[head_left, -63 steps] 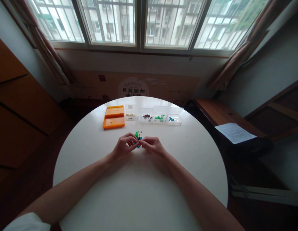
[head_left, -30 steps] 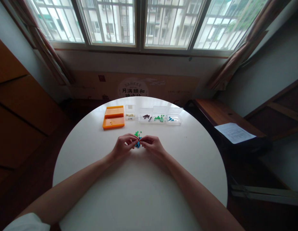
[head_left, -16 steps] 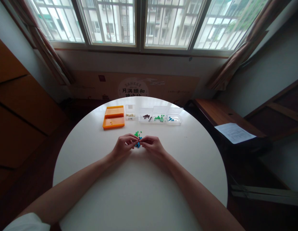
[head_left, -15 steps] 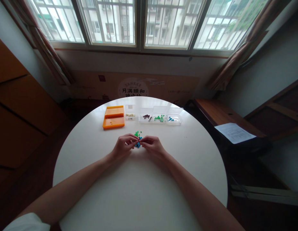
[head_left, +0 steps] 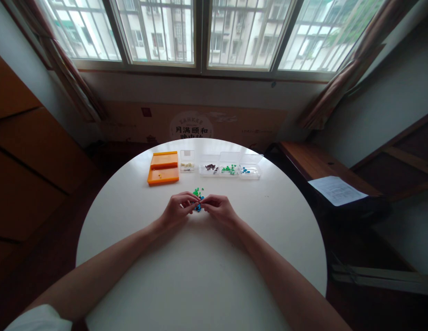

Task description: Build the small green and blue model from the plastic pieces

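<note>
My left hand (head_left: 179,205) and my right hand (head_left: 219,208) meet fingertip to fingertip over the white table. Both are pinched closed; whatever sits between the fingertips is too small and too covered to name. Below and between them lies a small heap of blue pieces (head_left: 198,208), partly hidden by the fingers. Just beyond the fingertips, several small green pieces (head_left: 196,192) are scattered on the tabletop.
An orange tray (head_left: 148,177) with a few tiny pieces stands at the back left of the round table (head_left: 200,276). Beside it are clear boxes of cream pieces (head_left: 187,165), dark brown pieces (head_left: 210,167), green pieces (head_left: 229,169) and blue pieces (head_left: 246,170). Paper (head_left: 336,191) lies off to the right.
</note>
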{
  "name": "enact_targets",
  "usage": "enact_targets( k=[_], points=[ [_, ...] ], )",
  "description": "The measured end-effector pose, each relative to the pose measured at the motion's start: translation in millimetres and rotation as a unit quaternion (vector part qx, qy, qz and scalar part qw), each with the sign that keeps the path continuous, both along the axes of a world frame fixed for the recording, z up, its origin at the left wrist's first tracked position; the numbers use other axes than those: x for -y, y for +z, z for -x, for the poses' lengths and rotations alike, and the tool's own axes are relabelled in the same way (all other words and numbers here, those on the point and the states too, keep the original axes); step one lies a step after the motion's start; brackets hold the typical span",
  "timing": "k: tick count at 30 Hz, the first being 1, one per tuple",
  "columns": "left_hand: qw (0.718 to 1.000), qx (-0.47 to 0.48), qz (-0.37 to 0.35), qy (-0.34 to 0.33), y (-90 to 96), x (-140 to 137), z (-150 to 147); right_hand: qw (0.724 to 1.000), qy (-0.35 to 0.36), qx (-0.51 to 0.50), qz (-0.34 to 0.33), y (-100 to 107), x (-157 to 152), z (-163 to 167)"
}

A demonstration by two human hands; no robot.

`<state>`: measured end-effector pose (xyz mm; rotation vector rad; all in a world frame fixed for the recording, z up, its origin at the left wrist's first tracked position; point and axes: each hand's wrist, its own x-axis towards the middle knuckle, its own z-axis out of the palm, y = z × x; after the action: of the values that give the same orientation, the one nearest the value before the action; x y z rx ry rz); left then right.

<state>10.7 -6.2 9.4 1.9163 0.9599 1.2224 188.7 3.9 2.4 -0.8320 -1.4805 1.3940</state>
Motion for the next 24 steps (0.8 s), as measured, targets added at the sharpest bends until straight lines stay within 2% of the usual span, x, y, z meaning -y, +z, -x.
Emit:
enact_targets(
  k=[24],
  points=[
    [1.000,-0.009,0.007,-0.004,-0.8,-0.1,0.7,1.000,0.017,0.008,-0.021,-0.1,-0.4,0.1]
  ],
)
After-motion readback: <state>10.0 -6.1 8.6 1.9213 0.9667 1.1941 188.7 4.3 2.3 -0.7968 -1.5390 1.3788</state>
